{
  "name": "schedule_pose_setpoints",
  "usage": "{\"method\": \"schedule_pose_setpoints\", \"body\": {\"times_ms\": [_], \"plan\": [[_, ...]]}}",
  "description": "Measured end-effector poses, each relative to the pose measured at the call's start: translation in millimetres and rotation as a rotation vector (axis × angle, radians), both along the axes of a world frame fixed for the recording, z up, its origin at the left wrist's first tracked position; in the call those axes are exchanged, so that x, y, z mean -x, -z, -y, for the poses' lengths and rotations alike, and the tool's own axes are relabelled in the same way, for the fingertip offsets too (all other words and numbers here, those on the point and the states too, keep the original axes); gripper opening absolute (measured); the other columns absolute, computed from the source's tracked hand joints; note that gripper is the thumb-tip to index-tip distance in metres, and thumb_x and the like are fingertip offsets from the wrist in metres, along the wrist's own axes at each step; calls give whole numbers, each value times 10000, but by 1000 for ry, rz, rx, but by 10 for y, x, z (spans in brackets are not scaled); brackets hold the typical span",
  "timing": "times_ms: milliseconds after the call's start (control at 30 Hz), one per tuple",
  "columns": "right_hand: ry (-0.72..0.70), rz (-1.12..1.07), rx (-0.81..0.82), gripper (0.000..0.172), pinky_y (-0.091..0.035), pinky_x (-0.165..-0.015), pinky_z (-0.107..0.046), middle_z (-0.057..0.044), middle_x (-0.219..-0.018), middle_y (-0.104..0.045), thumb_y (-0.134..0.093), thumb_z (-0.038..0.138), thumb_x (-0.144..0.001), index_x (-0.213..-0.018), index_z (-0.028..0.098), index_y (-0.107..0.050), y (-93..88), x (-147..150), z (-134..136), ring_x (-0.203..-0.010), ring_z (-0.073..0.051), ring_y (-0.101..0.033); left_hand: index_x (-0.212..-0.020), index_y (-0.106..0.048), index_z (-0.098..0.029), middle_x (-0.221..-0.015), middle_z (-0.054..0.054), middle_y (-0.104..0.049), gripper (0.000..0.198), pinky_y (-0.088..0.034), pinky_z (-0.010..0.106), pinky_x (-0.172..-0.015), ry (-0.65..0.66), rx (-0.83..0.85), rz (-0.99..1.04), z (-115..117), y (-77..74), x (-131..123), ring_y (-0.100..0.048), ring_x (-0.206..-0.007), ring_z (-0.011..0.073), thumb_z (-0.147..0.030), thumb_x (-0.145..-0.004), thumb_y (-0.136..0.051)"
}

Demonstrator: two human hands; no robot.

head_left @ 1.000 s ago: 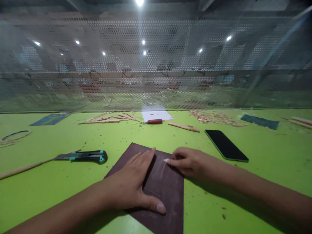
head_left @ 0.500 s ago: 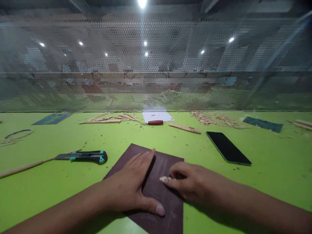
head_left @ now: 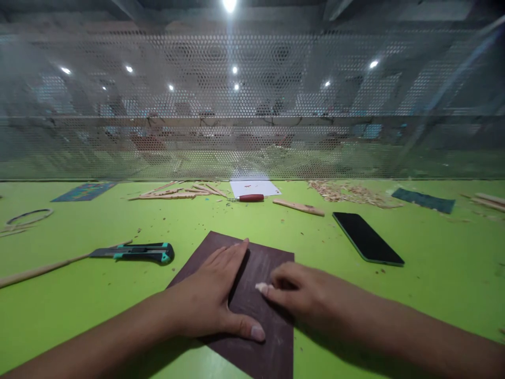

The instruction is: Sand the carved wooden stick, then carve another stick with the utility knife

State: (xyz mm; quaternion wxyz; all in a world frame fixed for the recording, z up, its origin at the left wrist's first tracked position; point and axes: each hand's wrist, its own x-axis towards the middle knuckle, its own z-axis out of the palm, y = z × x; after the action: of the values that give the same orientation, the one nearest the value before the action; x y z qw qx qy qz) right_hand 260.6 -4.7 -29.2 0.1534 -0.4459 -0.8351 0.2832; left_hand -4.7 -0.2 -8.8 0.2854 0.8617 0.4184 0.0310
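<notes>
A dark brown sheet, which looks like sandpaper [head_left: 272,342], lies on the green table in front of me, with pale rubbed streaks on its face. My left hand [head_left: 215,295] rests flat on its left half, fingers together and pointing away, thumb stretched out to the right. Over the right half, my right hand [head_left: 295,289] is closed in a pinch on a small pale wooden piece [head_left: 262,287]. Only the tip of that piece shows past the thumb and fingers, at the sheet's surface; the rest is hidden.
Left lies a box cutter [head_left: 148,252] beside a long wooden stick [head_left: 43,272]. A phone [head_left: 366,239] is at right. Farther back are a red-handled tool [head_left: 251,198], a carved wooden piece [head_left: 299,207], white paper [head_left: 254,188] and wood shavings [head_left: 347,195]. A perforated screen [head_left: 252,147] borders the back.
My right hand with the small wooden piece has shifted very slightly left and away from me. The sheet's right edge also appears a little farther left. My left hand still presses it.
</notes>
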Motion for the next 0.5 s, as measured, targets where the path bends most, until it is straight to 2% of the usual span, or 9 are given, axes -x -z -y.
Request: {"method": "schedule_pose_setpoints", "body": {"times_ms": [133, 233, 300, 333, 433, 500], "plan": [[86, -11, 47, 410, -431, -602, -289, -78, -889, -704, -454, 521, -1071, -1030, 215, -725, -53, 27, 6, -709, -180, -601, -1667, -102, -74, -1719, 266, -143, 1403, -177, 618, -1282, -12, -3, 6, 6, 1, -1, -140, -1591, 435, -862, -678, -710], [62, -10, 61, 446, -419, -579, -285, -71, -860, -705, -409, 533, -1082, -1025, 211, -712, -95, 47, -5, -682, -173, -601, -1667, -93, -68, -1721, 265, -135, 1410, -168, 597, -1288, -6, -11, -4, 0, 12, -6, -144, -1595, 419, -870, -679, -701], [5, 2, 52, 377, -444, -650, -290, -64, -951, -714, -494, 536, -1053, -1023, 229, -711, -95, 51, -13, -763, -182, -619, -1666, -91, -66, -1722, 262, -135, 1412, -166, 584, -1291, 10, -17, -8, -6, 18, -9, -145, -1598, 407, -879, -680, -691], [-16, 8, 39, 348, -444, -666, -294, -66, -963, -714, -556, 537, -1022, -1016, 228, -715, -92, 46, -20, -782, -189, -616, -1666, -90, -66, -1721, 262, -140, 1409, -170, 582, -1291, 13, -20, -6, -8, 19, -10, -151, -1597, 405, -880, -683, -687], [12, 36, -36, 354, -439, -664, -295, -87, -943, -710, -491, 486, -1061, -1045, 219, -722, -89, 20, -17, -767, -192, -609, -1666, -77, -64, -1720, 263, -148, 1407, -184, 590, -1286, 6, -28, 1, -9, 22, -8, -168, -1593, 407, -878, -691, -682], [-53, 42, -129, 333, -449, -689, -297, -101, -974, -713, -487, 452, -1068, -1120, 221, -722, -83, 21, 44, -800, -199, -614, -1667, -81, -69, -1721, 261, -150, 1405, -185, 595, -1284, 2, -27, 1, -10, 28, -3, -163, -1594, 407, -878, -688, -684]]}}
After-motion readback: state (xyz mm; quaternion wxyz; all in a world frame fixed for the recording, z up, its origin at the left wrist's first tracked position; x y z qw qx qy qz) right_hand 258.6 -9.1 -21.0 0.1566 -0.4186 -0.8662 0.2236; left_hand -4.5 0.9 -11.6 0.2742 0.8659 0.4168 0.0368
